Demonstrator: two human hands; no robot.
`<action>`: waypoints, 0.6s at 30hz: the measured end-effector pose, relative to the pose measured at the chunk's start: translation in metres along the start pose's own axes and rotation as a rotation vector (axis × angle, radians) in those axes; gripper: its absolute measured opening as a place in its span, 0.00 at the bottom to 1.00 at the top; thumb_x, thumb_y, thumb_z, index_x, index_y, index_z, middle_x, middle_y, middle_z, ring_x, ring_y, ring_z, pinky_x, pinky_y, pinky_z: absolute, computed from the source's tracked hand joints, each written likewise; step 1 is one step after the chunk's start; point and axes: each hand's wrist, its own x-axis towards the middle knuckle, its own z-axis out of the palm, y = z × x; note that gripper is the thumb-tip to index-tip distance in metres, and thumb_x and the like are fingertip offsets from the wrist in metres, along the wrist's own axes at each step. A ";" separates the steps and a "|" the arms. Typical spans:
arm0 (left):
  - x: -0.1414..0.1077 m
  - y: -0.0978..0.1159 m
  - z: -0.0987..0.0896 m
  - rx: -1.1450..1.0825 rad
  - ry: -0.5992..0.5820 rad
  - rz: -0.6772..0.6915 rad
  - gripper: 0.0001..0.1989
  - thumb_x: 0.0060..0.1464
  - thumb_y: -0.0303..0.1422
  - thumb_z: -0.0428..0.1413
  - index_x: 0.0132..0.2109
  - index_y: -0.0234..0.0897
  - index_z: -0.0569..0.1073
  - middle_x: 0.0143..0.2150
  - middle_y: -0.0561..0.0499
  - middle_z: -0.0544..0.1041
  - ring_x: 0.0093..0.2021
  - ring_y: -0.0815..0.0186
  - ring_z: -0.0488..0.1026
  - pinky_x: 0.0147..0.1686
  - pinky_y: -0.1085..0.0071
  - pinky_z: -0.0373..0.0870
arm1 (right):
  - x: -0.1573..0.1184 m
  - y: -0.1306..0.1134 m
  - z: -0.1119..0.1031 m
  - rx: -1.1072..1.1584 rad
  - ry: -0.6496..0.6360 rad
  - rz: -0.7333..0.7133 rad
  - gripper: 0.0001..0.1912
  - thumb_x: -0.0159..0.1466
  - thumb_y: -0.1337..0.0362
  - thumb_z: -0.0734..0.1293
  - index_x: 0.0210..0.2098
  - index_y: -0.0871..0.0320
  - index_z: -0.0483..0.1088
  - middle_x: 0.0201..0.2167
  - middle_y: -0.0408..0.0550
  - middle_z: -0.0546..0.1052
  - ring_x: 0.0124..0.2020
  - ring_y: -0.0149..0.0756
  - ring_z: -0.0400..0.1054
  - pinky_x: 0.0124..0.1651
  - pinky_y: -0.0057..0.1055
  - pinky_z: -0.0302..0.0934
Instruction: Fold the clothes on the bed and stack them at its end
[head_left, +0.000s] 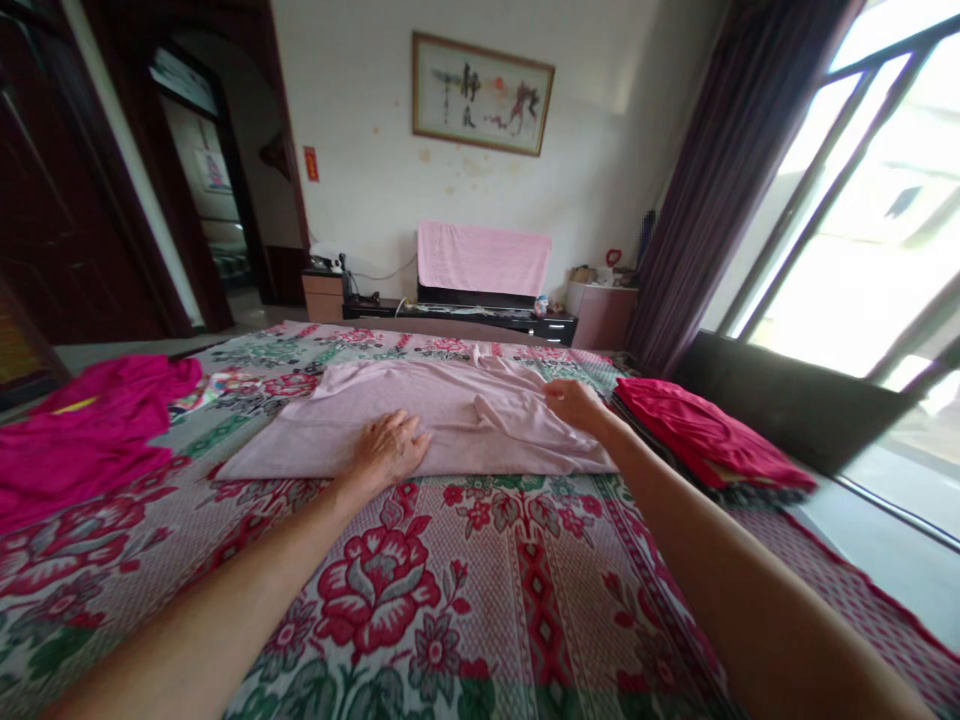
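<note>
A pale pink garment, seemingly a shirt [442,440], lies spread across the flowered bed cover, its right part folded over in loose creases. My left hand [390,447] rests flat on its near middle, fingers stretched out. At the garment's right side, my right hand [576,405] has its fingers closed on the cloth, with the fingertips partly hidden. Just right of that hand sits a stack of folded clothes with a red garment [697,425] on top.
A crumpled magenta garment [97,430] lies on the left of the bed cover [450,620]. The bed's dark headboard [787,395] and a window are on the right. Beyond the bed stand a low black cabinet [480,318] and a television-like shape under a pink cloth [484,257].
</note>
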 end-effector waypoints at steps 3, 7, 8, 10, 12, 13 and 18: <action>0.001 -0.001 0.001 -0.002 -0.008 0.012 0.18 0.61 0.42 0.45 0.44 0.37 0.74 0.49 0.42 0.74 0.52 0.55 0.70 0.52 0.59 0.65 | -0.014 0.026 -0.002 -0.057 -0.084 0.086 0.13 0.58 0.66 0.62 0.36 0.57 0.78 0.32 0.47 0.80 0.35 0.35 0.72 0.34 0.24 0.58; 0.002 -0.004 0.004 -0.008 0.004 0.017 0.17 0.60 0.41 0.46 0.43 0.37 0.74 0.48 0.41 0.74 0.53 0.56 0.70 0.53 0.60 0.65 | -0.024 0.040 0.002 -0.017 -0.157 0.150 0.14 0.58 0.66 0.61 0.33 0.59 0.80 0.29 0.47 0.80 0.33 0.33 0.72 0.33 0.23 0.58; 0.002 -0.004 0.004 -0.011 0.006 0.019 0.16 0.60 0.41 0.46 0.43 0.38 0.74 0.48 0.41 0.74 0.53 0.56 0.69 0.53 0.60 0.65 | -0.026 0.039 0.003 -0.017 -0.157 0.149 0.14 0.58 0.66 0.61 0.32 0.59 0.80 0.29 0.48 0.80 0.33 0.34 0.72 0.33 0.23 0.58; 0.002 -0.004 0.004 -0.014 0.009 0.025 0.16 0.60 0.41 0.46 0.43 0.38 0.74 0.48 0.41 0.74 0.53 0.56 0.70 0.53 0.60 0.65 | -0.027 0.033 0.004 -0.038 -0.141 0.150 0.15 0.58 0.63 0.61 0.31 0.60 0.80 0.30 0.50 0.80 0.33 0.35 0.72 0.33 0.24 0.58; 0.002 -0.004 0.003 -0.012 0.009 0.026 0.15 0.60 0.41 0.46 0.42 0.38 0.74 0.48 0.42 0.75 0.53 0.56 0.70 0.53 0.61 0.65 | -0.028 0.025 0.004 -0.060 -0.128 0.171 0.16 0.59 0.60 0.62 0.33 0.61 0.81 0.31 0.53 0.80 0.34 0.37 0.73 0.34 0.25 0.59; 0.002 -0.004 0.003 -0.011 0.008 0.026 0.15 0.60 0.41 0.46 0.42 0.39 0.74 0.47 0.42 0.75 0.53 0.57 0.70 0.54 0.62 0.65 | -0.029 0.021 0.004 -0.064 -0.129 0.177 0.17 0.59 0.59 0.62 0.33 0.60 0.81 0.32 0.54 0.80 0.35 0.37 0.73 0.34 0.25 0.59; 0.002 -0.005 0.004 -0.042 0.035 0.029 0.15 0.59 0.40 0.47 0.42 0.39 0.75 0.47 0.43 0.75 0.52 0.57 0.71 0.53 0.62 0.66 | -0.029 0.016 0.002 -0.069 -0.181 0.134 0.17 0.60 0.57 0.63 0.33 0.60 0.81 0.31 0.53 0.80 0.35 0.38 0.73 0.34 0.25 0.59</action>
